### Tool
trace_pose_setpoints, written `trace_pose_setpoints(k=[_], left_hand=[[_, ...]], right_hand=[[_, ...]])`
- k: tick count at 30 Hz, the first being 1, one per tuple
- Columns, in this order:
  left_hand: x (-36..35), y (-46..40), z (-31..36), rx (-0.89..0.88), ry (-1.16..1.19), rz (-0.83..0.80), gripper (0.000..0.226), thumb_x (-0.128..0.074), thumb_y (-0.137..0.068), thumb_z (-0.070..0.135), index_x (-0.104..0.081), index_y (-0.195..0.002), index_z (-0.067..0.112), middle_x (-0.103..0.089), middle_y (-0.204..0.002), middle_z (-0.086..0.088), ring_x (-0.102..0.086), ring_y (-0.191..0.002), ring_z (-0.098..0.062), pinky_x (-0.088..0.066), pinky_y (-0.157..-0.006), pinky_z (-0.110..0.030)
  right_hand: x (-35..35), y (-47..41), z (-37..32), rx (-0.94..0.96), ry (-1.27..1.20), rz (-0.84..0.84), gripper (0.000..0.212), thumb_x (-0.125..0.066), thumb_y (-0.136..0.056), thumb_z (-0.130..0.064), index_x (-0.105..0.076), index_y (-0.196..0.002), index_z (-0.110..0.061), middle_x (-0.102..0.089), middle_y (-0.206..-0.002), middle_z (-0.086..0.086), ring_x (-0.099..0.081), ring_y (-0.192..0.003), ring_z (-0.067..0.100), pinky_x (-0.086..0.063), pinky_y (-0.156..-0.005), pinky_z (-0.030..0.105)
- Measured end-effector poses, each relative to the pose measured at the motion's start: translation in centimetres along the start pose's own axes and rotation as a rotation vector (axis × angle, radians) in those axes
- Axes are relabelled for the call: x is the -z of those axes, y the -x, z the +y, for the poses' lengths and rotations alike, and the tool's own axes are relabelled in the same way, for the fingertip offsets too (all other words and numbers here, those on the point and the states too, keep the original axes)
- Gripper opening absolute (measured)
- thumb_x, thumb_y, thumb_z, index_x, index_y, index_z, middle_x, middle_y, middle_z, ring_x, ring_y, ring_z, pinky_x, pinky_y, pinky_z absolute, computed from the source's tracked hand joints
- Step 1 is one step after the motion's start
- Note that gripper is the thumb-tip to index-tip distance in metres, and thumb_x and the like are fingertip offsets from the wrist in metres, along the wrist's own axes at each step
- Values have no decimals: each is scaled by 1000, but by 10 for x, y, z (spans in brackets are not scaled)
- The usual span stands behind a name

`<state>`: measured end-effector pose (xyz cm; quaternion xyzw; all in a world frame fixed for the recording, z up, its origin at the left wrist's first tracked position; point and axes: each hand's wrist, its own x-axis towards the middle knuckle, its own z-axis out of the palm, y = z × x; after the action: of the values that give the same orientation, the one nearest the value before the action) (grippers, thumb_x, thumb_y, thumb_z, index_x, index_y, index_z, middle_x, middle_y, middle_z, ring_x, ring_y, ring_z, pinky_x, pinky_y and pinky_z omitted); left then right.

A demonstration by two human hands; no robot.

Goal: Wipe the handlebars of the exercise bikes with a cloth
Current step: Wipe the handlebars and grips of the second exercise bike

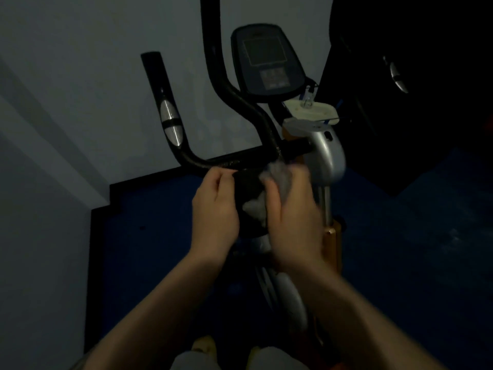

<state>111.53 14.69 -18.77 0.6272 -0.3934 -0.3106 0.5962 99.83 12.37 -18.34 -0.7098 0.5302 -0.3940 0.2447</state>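
Dim workout room, home or small gym.
An exercise bike (306, 161) with console (266, 60) stands on blue floor (413, 236) beside a pale wall (80, 76).

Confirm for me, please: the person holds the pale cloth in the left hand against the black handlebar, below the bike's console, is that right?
Not quite: the head view shows the cloth in the right hand, not the left hand. It is against the black handlebar, below the console.

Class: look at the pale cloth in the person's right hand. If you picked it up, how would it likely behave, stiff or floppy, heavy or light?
Probably floppy: the cloth is bunched into soft folds in the right hand. Likely light, since it sits crumpled in one hand without sagging far. It seems to mould round the handlebar, so it should not roll.
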Motion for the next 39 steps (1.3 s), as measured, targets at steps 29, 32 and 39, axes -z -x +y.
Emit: trace_pose_setpoints(k=[29, 32, 39], left_hand=[[2, -25, 22, -256, -724, -18, 20, -41, -91, 38, -60, -97, 36, -50, -101, 18, -31, -96, 2, -17, -80, -17], [3, -28, 25, -264, -774, -15, 19, -42, -91, 39, -59, -98, 36, -48, -101, 18, -28, -95, 3, -17, -81, -18], [3, -27, 26, -246, -767, -21, 18, -42, -89, 39, -58, -97, 38, -43, -99, 20, -26, -93, 5, -14, -75, -17]], right_hand=[[19, -66, 36, 311, 99, -100, 21, -34, -95, -44, -48, -89, -30, -54, -84, -8, -51, -72, 4, -43, -57, 31], [10, -106, 13, 322, 92, -77, 10, -57, -90, -29, -53, -85, -21, -57, -83, -6, -50, -83, 12, -42, -66, 33], [12, -54, 44, 335, -81, -48, 12, -64, -87, -19, -56, -78, -16, -56, -80, -2, -55, -74, 8, -47, -62, 29]])
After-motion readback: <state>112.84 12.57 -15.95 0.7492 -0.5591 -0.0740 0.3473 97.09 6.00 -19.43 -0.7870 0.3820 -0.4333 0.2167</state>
